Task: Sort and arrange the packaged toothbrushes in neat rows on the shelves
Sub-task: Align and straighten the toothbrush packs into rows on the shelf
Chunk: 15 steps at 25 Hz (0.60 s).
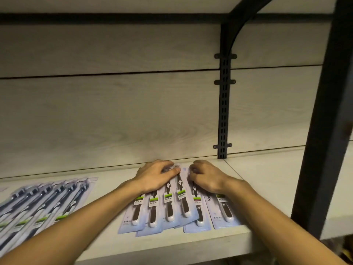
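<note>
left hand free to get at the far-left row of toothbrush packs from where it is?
Probably yes. The left hand rests on the fanned middle packs, and only bare shelf lies between it and the left row. Nothing stands in between; it would have to let go first.

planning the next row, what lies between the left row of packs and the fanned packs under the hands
Head view: bare pale shelf board, crossed only by the left forearm.

Both hands, the left hand [154,175] and right hand [207,177], cover the upper ends of the fanned toothbrush packs [172,205] at lower centre. The left row of packs [44,203] runs off the frame's left edge, blurred. Package print is unreadable.
</note>
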{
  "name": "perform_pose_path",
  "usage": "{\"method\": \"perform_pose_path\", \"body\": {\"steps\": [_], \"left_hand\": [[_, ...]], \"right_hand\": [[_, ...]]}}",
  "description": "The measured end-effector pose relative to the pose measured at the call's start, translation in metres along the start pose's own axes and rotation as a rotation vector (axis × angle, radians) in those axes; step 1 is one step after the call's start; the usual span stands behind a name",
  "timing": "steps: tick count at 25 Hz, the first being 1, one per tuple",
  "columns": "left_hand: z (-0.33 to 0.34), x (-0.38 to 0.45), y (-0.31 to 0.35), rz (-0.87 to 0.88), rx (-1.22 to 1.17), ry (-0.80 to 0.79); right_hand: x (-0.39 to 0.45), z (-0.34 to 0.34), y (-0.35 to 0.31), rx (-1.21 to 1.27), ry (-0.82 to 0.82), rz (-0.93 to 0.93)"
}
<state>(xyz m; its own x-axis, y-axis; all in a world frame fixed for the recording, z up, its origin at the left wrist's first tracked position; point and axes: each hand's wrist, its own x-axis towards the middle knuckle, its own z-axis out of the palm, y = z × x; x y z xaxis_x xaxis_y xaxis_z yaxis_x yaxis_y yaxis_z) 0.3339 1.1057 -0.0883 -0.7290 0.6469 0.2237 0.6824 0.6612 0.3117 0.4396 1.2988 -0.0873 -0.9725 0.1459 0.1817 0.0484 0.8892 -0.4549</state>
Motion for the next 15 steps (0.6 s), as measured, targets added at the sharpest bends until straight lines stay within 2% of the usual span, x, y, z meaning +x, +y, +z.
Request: {"method": "perform_pose_path", "body": {"steps": [6,15], "left_hand": [[-0.001,0.003,-0.001,0.152,-0.032,0.025],[0.003,0.003,-0.002,0.137,-0.168,0.037]], "right_hand": [[0.004,0.0,0.011,-0.048,0.031,-0.08],[0.007,0.006,0.019,-0.036,0.057,-0.073]]}}
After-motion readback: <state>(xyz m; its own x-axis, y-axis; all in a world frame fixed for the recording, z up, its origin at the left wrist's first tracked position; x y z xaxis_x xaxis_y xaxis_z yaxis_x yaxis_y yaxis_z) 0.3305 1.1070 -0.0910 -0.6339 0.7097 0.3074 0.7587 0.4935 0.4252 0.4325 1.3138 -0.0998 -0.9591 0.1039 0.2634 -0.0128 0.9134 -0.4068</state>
